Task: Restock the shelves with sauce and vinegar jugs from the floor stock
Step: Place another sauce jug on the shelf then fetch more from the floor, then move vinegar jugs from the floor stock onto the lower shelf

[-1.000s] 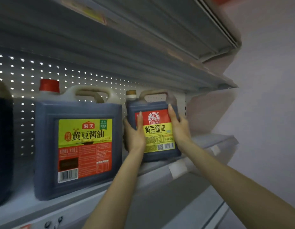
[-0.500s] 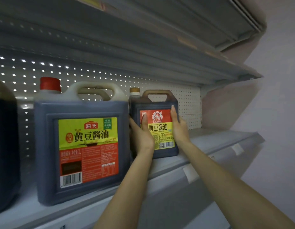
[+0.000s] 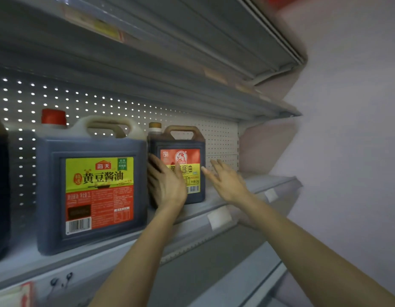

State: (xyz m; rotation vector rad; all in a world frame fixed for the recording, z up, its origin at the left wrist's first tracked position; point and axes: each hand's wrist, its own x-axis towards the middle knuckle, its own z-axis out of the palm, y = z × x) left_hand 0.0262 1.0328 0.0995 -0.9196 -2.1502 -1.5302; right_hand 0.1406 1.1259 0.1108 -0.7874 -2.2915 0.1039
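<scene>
Head view: small sauce jug (image 3: 181, 156) looks full and heavy; grab its top handle (image 3: 182, 128). Left grip (image 3: 167, 185) lies flat on it, right grip (image 3: 227, 182) spread.

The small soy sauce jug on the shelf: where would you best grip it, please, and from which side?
Probably the moulded handle on top of the small jug, reached from the front right: the jug stands upright, the large jug crowds its left, and shelf space shows on its right.
</scene>
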